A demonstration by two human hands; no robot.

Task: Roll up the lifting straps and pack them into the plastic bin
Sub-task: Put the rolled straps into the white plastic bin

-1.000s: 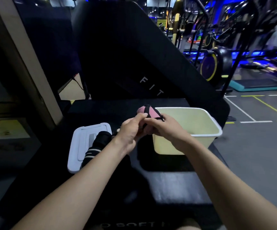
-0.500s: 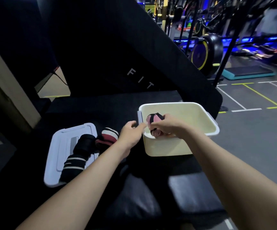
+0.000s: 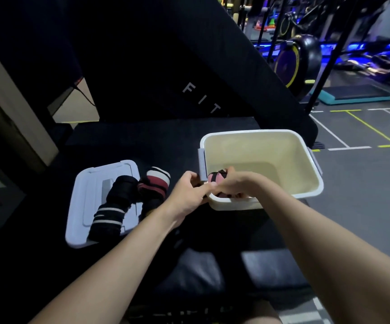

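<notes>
White lid (image 3: 88, 195) on the left bore two dark straps (image 3: 116, 204), a red roll (image 3: 154, 184) beside them, the left hand (image 3: 188, 194) curled at the bin (image 3: 283, 146) rim, the right hand (image 3: 232, 187) gripping a pink roll (image 3: 216, 177) inside its near-left corner.

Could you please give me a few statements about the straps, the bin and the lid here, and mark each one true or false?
1. The right hand holds the pink strap at the near left corner of the bin. True.
2. The bin is packed full of straps. False: apart from the pink strap in the grip, its inside shows bare.
3. The lid lies left of the bin. True.
4. The black strap lies inside the bin. False: it lies on the lid.
5. The red strap is still outside the bin. True.
</notes>
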